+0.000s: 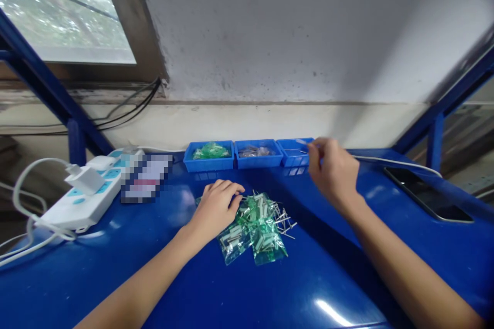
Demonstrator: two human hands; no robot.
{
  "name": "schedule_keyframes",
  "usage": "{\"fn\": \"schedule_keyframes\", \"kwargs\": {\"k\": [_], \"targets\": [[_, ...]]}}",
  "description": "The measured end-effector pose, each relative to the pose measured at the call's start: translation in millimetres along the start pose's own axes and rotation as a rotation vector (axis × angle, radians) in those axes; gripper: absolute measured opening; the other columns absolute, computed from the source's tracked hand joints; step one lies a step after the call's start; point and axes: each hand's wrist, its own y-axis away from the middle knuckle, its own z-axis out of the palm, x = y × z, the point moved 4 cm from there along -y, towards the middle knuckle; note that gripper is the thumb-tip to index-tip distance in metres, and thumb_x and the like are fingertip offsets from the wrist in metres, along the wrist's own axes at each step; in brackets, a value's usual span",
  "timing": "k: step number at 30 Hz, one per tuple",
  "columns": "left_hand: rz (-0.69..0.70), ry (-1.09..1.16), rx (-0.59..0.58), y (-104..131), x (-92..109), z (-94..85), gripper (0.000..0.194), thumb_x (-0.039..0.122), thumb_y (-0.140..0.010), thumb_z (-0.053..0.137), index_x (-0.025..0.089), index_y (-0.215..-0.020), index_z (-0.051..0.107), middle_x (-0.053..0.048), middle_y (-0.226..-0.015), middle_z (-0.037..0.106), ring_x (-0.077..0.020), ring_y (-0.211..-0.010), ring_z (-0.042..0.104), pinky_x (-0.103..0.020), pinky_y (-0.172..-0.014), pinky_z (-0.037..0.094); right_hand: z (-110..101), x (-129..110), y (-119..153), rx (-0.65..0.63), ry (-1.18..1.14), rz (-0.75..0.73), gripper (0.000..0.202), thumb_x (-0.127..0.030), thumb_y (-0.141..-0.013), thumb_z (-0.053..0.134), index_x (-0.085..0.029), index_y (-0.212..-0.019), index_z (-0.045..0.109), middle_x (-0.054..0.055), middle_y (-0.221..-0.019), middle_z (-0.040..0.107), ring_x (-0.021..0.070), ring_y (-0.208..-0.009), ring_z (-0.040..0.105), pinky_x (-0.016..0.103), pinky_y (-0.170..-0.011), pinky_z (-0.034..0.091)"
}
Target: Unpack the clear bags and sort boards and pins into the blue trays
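A pile of green-tinted clear plastic bags [268, 239] lies on the blue table, with small pale and metallic pieces inside. My left hand [222, 205] rests palm down at the pile's left edge, fingers loosely bent and thumb apart, gripping nothing visible. Loose thin metal pins [284, 222] are scattered along the pile's right side. My right hand [334, 167] is raised beside the right-hand blue bin [291, 157], its thumb and forefinger pinched together. A pale sliver shows near those fingertips, too small and blurred to name; thin pins are visible inside that bin.
The left blue bin [208, 164] holds green bags, and the middle bin [258, 159] holds brownish clear packets. A white power strip [92, 190] with cables and a blurred-out flat item [148, 177] lie at left. At right lies a black phone [428, 195], near a white cable.
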Motion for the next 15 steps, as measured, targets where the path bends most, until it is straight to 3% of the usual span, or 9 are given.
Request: {"fn": "schedule_keyframes", "kwargs": {"k": [3,5,7,12,15], "targets": [[0.0,-0.04,-0.064,-6,-9,10.7,0.013,0.024,-0.087,0.05,0.024,-0.093,0.062,-0.001,-0.097,0.062,-0.0238,-0.098,0.052,-0.044,-0.085,0.037,17,33,-1,-0.229,0.166,0.174,0.043,-0.041,-0.089,0.042,-0.012,-0.12,0.045,0.01,-0.072,0.064,0.0236,-0.061,0.06,0.029,-0.051,0.034],[-0.014,-0.05,-0.072,-5,-11,13.5,0.016,0.023,-0.088,0.047,0.023,-0.085,0.062,-0.002,-0.094,0.061,-0.0228,-0.096,0.052,-0.043,-0.085,0.036,30,35,12,-0.418,0.162,0.163,0.045,-0.043,-0.087,0.044,-0.014,-0.122,0.044,0.01,-0.076,0.066,0.0243,-0.062,0.062,0.029,-0.051,0.035],[-0.03,-0.073,-0.044,-3,-12,12.7,0.018,0.022,-0.089,0.045,0.02,-0.081,0.061,-0.003,-0.092,0.06,-0.0229,-0.096,0.051,-0.043,-0.085,0.035,38,23,27,-0.551,0.09,0.091,0.043,-0.045,-0.087,0.044,-0.018,-0.121,0.046,0.008,-0.078,0.067,0.0235,-0.063,0.063,0.028,-0.051,0.035],[-0.034,-0.105,0.005,8,-14,6.4,0.013,0.023,-0.09,0.045,0.019,-0.086,0.056,-0.004,-0.094,0.06,-0.0241,-0.1,0.049,-0.043,-0.087,0.034,39,-25,45,-0.577,-0.151,-0.175,0.039,-0.042,-0.09,0.041,-0.019,-0.121,0.048,0.006,-0.085,0.067,0.0204,-0.07,0.064,0.027,-0.054,0.039],[0.032,-0.113,-0.005,13,-14,4.0,0.009,0.024,-0.088,0.049,0.022,-0.094,0.055,-0.003,-0.097,0.06,-0.0238,-0.101,0.049,-0.045,-0.091,0.031,36,-36,49,-0.587,-0.22,-0.25,0.037,-0.04,-0.089,0.042,-0.018,-0.118,0.051,0.007,-0.085,0.067,0.0188,-0.069,0.063,0.028,-0.056,0.041]]}}
